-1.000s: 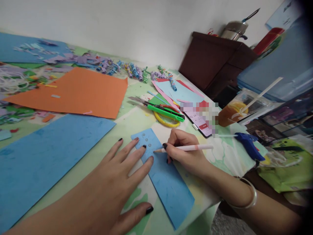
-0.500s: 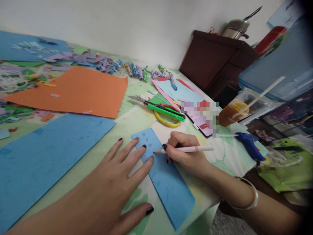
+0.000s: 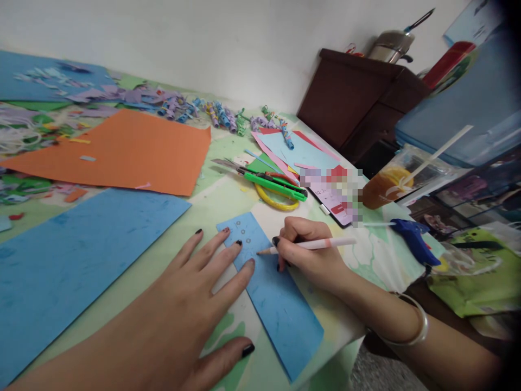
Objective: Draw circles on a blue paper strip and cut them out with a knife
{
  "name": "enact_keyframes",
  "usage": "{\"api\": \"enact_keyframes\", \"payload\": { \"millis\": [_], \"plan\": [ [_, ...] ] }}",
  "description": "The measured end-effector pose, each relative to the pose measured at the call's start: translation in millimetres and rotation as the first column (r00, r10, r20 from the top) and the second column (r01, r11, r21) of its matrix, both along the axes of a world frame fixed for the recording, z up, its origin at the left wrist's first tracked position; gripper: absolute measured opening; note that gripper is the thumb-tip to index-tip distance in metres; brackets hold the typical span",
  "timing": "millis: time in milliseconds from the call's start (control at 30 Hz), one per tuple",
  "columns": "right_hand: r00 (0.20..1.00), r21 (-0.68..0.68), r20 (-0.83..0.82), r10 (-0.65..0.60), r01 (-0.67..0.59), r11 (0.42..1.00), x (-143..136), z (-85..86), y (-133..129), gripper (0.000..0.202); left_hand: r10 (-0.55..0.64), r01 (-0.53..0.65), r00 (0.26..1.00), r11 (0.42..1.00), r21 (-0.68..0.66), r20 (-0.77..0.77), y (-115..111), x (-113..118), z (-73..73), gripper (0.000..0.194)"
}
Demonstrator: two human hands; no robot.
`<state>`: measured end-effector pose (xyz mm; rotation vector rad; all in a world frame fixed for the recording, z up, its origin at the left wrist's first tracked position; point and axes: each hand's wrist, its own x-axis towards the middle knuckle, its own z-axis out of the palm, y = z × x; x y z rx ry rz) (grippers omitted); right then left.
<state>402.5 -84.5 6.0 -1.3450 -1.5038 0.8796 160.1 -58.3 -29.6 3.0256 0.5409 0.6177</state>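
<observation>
A narrow blue paper strip lies slantwise on the patterned tablecloth, with a few small circles drawn near its far end. My left hand is spread flat, its fingertips resting on the strip's left edge. In my right hand is a white and pink pencil, pinched near its point; the tip meets the strip just below the circles. Beyond the strip lie a green cutter and yellow-handled scissors.
An orange sheet and a larger blue sheet lie at left, near paper scraps. A phone, a cup of drink and a blue tool sit at right.
The pencil has tilted slightly more upright, and its tip has shifted very slightly on the strip. The whole view has moved a little; my left hand stays on the strip.
</observation>
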Motion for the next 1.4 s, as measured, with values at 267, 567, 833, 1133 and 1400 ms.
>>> {"api": "enact_keyframes", "payload": {
  "millis": [267, 567, 833, 1133, 1400],
  "plan": [
    [0.998, 0.041, 0.059, -0.003, 0.000, 0.999, 0.0, -0.9, -0.6, 0.030, -0.003, 0.003, 1.000, 1.000, -0.002, 0.008, 2.1, 3.1, -0.4, 0.065],
    [0.998, 0.002, 0.016, 0.058, -0.058, 0.998, 2.1, -3.4, -0.2, 0.031, -0.007, 0.007, 1.000, 1.000, 0.002, 0.010, 1.1, 0.8, -1.2, 0.063],
    [0.999, -0.020, -0.043, 0.018, -0.019, 1.000, 0.0, -0.1, 1.0, 0.030, -0.008, 0.008, 1.000, 1.000, -0.007, 0.005, 1.0, 0.3, -2.3, 0.066],
    [1.000, 0.036, 0.022, 0.017, -0.018, 0.999, 0.9, -1.0, 1.1, 0.030, -0.008, 0.008, 0.999, 1.000, 0.010, 0.032, 1.2, 2.1, -2.6, 0.063],
    [0.997, 0.001, -0.041, 0.060, -0.060, 0.998, 1.1, -3.6, 2.1, 0.031, -0.012, 0.012, 0.999, 1.000, -0.001, 0.042, 1.5, 1.4, -4.4, 0.064]
  ]
}}
